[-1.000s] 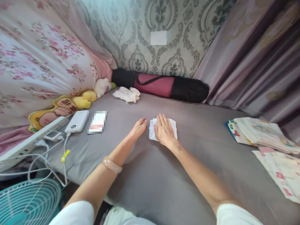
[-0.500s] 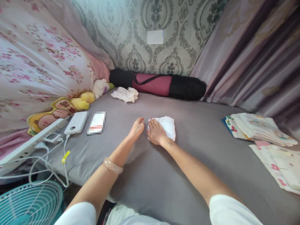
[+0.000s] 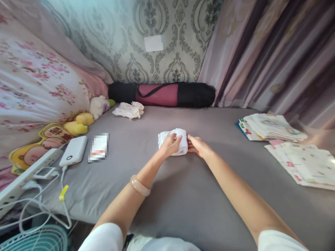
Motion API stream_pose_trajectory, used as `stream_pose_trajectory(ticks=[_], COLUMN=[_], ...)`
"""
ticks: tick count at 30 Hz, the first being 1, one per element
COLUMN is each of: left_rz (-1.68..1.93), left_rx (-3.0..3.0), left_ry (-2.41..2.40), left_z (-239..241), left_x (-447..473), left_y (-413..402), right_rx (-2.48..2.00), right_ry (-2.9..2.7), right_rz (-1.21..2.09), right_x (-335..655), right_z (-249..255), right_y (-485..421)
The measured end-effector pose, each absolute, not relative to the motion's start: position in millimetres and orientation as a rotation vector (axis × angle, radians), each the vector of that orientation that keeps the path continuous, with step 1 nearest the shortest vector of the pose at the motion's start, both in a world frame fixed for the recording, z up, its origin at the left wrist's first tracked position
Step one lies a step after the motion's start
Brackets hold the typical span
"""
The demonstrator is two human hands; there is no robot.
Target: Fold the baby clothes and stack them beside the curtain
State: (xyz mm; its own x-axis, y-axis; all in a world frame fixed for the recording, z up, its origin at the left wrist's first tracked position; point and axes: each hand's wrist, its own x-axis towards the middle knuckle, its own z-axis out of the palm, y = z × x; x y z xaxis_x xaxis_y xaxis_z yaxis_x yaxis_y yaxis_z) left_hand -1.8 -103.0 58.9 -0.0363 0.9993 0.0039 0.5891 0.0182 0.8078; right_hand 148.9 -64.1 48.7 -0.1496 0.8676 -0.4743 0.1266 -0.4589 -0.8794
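Observation:
A small folded white cloth [image 3: 184, 142] lies on the grey bed sheet [image 3: 172, 195] in front of me. My left hand [image 3: 171, 144] rests over its near left part, fingers apart, with the thumb and forefinger spread. At the cloth's right edge is my right hand [image 3: 198, 145], palm turned inward and fingers stretched toward the fabric. The right fingertips reach the edge or stop just short of it; I cannot tell which. Part of the cloth is hidden under my left hand.
Folded printed cloths [image 3: 274, 127] and a second pile [image 3: 303, 164] lie at the right. A crumpled cloth [image 3: 129, 110] sits near the long black and maroon bag [image 3: 159, 94]. Leftward are a power bank [image 3: 73, 150], a power strip [image 3: 31, 177], plush toys [image 3: 75, 128] and a fan [image 3: 36, 238].
My left hand has moved from beside the cloth onto it. My right hand has slid off its top to the right edge. The view has turned somewhat to the right.

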Motion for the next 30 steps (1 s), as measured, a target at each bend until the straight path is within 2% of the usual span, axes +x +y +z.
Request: stream_pose_trajectory(ticks=[5,11,13,17,19,22,30], left_rz=[0.997,1.266,1.31,1.323,1.302,1.259,1.028], left_rx=[1.351,1.002,0.91,0.666,0.58,0.6,1.401], left_ry=[1.698,1.269,1.07,0.886,0.981,1.282,1.909], left_z=[63,84,89,74,57,30,13], left_x=[0,-14,-8,15,24,26,-12], left_y=[-94,-101,-100,-88,-83,-79,-77], right_rx=[-1.269,-1.003,-1.009,-1.06,-1.081,-1.174,-1.48], right_ry=[-0.884,-1.103,-1.172,-1.238,-1.305,-1.404,-1.784], right_rz=[1.87,1.789,1.519,0.681,0.538,0.537,0.514], right_x=[136,130,136,160,172,183,167], right_z=[68,101,111,125,127,120,64], right_y=[-71,-82,-83,-80,-77,-70,-59])
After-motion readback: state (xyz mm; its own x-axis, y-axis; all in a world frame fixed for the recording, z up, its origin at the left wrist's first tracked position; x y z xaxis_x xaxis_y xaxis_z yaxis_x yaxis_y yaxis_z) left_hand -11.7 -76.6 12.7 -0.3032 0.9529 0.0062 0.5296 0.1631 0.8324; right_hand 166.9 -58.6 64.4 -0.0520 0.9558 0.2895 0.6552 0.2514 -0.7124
